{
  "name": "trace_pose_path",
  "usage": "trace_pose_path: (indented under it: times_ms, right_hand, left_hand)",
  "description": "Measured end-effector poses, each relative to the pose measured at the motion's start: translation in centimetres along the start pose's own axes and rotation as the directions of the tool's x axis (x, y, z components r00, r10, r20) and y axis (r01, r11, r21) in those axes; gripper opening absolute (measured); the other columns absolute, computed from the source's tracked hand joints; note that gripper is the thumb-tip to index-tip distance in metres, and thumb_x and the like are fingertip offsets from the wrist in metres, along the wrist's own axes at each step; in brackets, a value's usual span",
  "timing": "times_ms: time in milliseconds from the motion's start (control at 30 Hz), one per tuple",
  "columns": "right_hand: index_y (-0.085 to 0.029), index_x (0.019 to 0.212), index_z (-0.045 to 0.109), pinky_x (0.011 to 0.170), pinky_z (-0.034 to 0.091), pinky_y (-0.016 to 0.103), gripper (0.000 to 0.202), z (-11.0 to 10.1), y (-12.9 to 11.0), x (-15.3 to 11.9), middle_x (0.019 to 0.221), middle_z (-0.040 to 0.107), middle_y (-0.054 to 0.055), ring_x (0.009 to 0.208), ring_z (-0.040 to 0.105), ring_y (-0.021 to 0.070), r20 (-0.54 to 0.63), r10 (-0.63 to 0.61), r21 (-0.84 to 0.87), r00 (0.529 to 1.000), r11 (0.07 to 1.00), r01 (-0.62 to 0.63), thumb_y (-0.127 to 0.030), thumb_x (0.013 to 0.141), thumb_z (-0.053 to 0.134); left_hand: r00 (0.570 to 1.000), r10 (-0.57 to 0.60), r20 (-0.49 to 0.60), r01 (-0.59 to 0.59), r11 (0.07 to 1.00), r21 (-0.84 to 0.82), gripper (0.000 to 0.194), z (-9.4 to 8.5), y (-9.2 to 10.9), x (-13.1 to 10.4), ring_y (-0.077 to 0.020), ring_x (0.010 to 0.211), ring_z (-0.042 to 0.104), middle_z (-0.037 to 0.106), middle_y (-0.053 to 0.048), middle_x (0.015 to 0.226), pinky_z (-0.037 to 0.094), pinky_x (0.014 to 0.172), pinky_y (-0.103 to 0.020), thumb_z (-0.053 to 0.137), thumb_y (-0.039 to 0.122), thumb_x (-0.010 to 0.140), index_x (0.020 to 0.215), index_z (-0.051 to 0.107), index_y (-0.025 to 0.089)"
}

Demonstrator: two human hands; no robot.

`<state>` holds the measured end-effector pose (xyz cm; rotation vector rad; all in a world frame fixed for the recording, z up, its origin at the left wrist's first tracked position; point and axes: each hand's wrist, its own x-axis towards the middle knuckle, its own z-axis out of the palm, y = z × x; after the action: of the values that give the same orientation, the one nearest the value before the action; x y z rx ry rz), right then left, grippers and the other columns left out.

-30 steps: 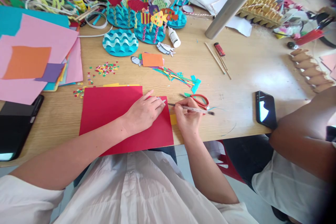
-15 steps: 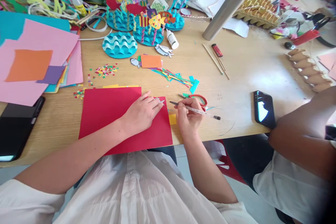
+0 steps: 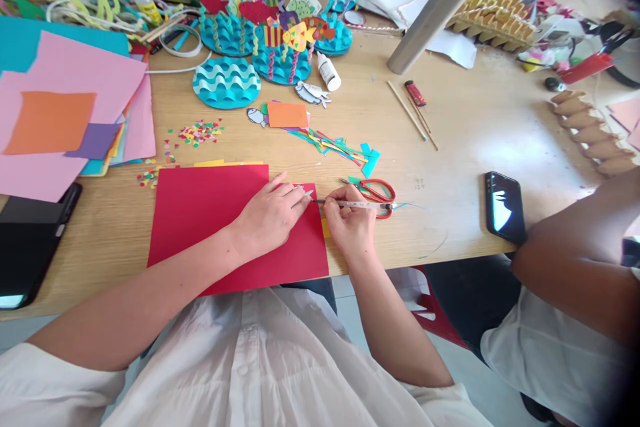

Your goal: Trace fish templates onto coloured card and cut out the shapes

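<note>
My left hand (image 3: 267,217) lies flat on a sheet of red paper (image 3: 205,207), fingers stretched to the right. From under its fingertips pokes a small pale paper cutout (image 3: 309,194), mostly hidden. My right hand (image 3: 350,227) grips a clear-barrelled pen (image 3: 356,204), its dark tip at the cutout's right end, near the red sheet's edge. Red-handled scissors (image 3: 383,188) lie just beyond that hand, partly covered. A bit of yellow paper (image 3: 327,228) shows beside the red sheet.
Thin coloured paper strips (image 3: 333,145), an orange paper piece (image 3: 287,115) and grey fish cutouts (image 3: 313,93) lie ahead. A steel flask (image 3: 425,23) stands behind. Stacked coloured paper (image 3: 115,73) is at left. A phone (image 3: 504,207) lies at right, near another person's arm (image 3: 575,233).
My right hand has moved left with the pen, bringing its tip to the cutout. More of the scissors' handles shows. My left hand stays on the red paper.
</note>
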<state>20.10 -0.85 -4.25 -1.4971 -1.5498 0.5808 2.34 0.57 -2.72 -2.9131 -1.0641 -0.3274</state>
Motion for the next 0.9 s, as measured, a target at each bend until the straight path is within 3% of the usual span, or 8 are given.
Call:
trace_pose_path:
  times_ms: [900]
  right_hand:
    - [-0.022, 0.064, 0.051, 0.053, 0.041, 0.026, 0.012, 0.0, -0.25, 0.08, 0.057, 0.055, -0.005, 0.053, 0.052, 0.0124, -0.028, 0.019, -0.002, 0.999, 1.0, -0.019, -0.014, 0.074, 0.052]
  left_hand:
    - [1.0, 0.012, -0.023, -0.011, 0.999, 0.047, 0.032, 0.04, 0.08, 0.01, -0.0224, 0.096, 0.06, 0.067, -0.008, 0.101, 0.037, 0.11, -0.047, 0.044, 0.01, 0.091, 0.116, 0.064, 0.009]
